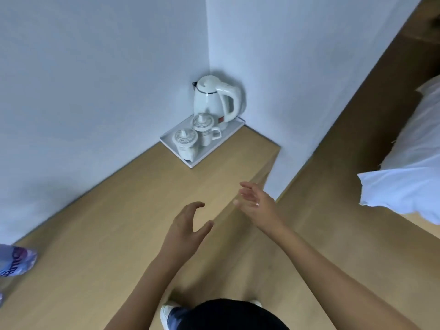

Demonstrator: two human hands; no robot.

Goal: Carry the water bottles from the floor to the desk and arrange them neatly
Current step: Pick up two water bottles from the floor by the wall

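Hands over the desk (119, 234), both bare and carrying nothing: the left hand (188, 227) hovers with fingers loosely curved and thumb apart, its grip spread on air, and the right hand (256, 203) sits just beside it at about two o'clock, fingers straight, palm turned inward, grip likewise spread. Only one water bottle (16, 262) is in sight, lying far out at the frame's nine o'clock edge on the desk surface, cut off by the border, its label blurred, so how it lies and whether others sit beside it cannot be told. Floor bottles are not in view at all; the person's shoe (166, 315) shows at six o'clock below the desk edge. Up at twelve o'clock, tucked in the wall corner, a white tray (209, 151) carries a kettle (214, 101) and two lidded cups (192, 139). Risks from here, as I read it: that lone bottle sits well apart from both hands, so a reach across could end in a nudge that rolls it toward the edge if it lies on its side. A neat row built toward the corner could crowd the tray, and a careless sweep there might clip a cup handle. Bending for more bottles means turning blind from the desk's sharp right-hand corner at one o'clock.
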